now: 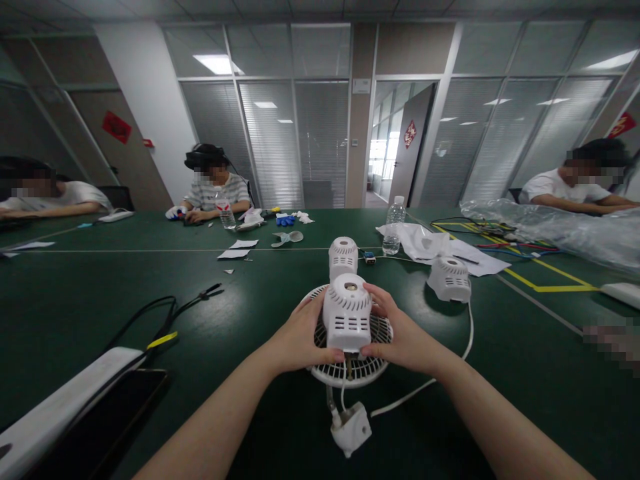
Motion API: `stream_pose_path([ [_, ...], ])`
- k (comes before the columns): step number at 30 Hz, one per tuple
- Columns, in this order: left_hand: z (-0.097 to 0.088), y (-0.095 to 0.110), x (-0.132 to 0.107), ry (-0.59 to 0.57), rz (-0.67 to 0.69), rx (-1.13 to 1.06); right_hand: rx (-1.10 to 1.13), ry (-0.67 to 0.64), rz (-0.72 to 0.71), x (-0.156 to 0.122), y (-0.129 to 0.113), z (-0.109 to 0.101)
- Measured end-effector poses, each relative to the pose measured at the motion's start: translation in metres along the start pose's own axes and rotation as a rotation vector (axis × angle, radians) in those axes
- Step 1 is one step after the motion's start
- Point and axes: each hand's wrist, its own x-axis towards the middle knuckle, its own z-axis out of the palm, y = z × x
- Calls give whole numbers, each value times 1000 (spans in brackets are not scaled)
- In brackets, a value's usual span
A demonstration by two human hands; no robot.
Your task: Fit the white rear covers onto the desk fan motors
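Note:
A white vented fan motor housing [347, 312] stands on a round white fan grille [353, 369] lying flat on the green table. My left hand [299, 339] grips the housing's left side, fingers curled around it. My right hand [400, 333] grips its right side, thumb at the bottom edge. A white cord runs from under the grille to a small white switch box [352, 430] near me. A second white housing [343, 256] stands just behind, and a third [450, 279] lies to the right.
A white power strip [60, 407] and dark phone [107, 420] lie at lower left beside black cables [165, 317]. A water bottle [395, 225], white papers [425, 243], coloured wires [515, 250] and a plastic bag [565, 230] sit to the right. Other people sit at the far edges.

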Motion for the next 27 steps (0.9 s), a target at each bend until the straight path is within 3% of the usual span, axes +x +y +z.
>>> stream_pose_path([
  [27, -3, 5, 2, 35, -35, -65, -64, 50, -84, -2, 7, 4],
])
